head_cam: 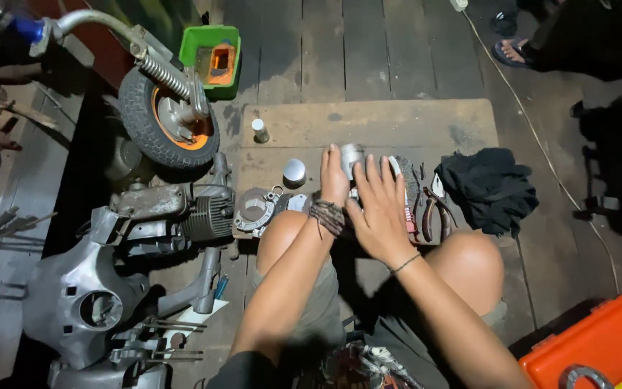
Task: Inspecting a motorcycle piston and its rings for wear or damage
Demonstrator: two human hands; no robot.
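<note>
My left hand (334,180), with a braided cord band at the wrist, grips a shiny metal cylinder part (352,157) from its left side. Over the parts beside it lies my right hand (381,209), palm down and fingers spread, touching the same cluster; what it presses on is hidden. Both hands hover above a worn wooden board (368,124) between my bare knees. A round engine cover plate (255,210) and a small silver cap (294,171) lie just left of my hands.
A dismantled scooter with wheel (167,119), engine block (181,212) and grey body shell (84,295) fills the left. Pliers (435,209) and a black cloth (491,187) lie right. Orange toolbox (599,346) at bottom right, green box (214,59) behind, another person's sandalled foot (514,50) top right.
</note>
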